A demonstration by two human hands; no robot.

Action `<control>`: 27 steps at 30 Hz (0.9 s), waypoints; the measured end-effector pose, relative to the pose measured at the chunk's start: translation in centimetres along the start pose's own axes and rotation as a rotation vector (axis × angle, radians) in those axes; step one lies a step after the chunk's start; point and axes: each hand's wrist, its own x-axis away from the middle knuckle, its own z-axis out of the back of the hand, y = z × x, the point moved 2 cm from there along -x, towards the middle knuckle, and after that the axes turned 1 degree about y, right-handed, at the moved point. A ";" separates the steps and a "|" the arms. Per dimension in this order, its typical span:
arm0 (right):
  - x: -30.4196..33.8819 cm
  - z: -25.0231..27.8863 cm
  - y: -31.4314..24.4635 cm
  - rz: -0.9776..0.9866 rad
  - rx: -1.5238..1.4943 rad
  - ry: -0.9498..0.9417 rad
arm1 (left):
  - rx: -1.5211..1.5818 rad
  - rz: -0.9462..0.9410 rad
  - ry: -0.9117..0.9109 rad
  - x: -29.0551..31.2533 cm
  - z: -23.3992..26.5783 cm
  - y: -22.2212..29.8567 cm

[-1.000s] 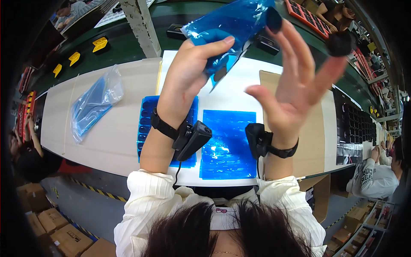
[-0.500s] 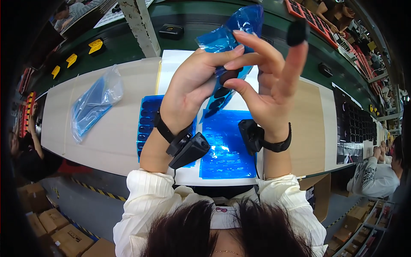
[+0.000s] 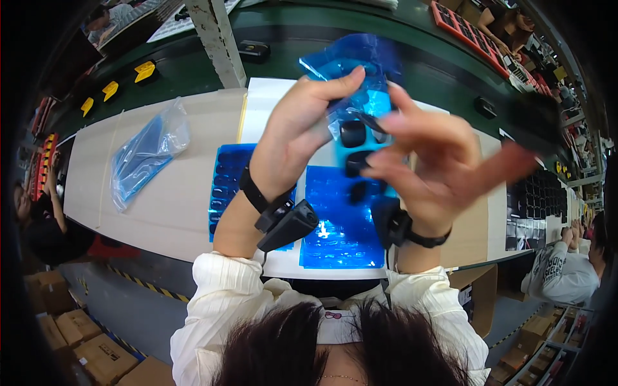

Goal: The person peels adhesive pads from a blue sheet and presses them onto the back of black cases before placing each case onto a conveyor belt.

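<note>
My left hand (image 3: pixel 290 132) is closed on a blue film sheet (image 3: pixel 357 53), its thumb pressed over the front. The sheet hangs tilted, and dark, glossy rounded pieces (image 3: pixel 352 134) sit in a column down it. My right hand (image 3: pixel 444 157) is at the sheet's right edge, thumb and fingertips beside those pieces. Motion smears its fingers, so I cannot tell whether they grip a piece. A black cover (image 3: pixel 535 122) sits on its outstretched index finger. Below lies a stack of blue film (image 3: pixel 344 228). Left of it, partly behind my left forearm, rests a blue sheet with dark pieces (image 3: pixel 222 186).
A clear plastic bag with blue film (image 3: pixel 151 154) lies on the board at left. A metal post (image 3: pixel 215 42) rises beyond my left hand. Black trays of pieces (image 3: pixel 534 199) lie at right. Yellow holders (image 3: pixel 145 71) stand along the green surface; other people work nearby.
My right hand has moved right and slightly down. The sheet has turned, so its dark pieces face me more and lie further right. My left hand still holds it.
</note>
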 end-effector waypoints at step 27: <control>4.6 10.9 0.7 -0.496 0.179 0.400 | -2.144 0.428 -0.127 -10.2 35.7 7.2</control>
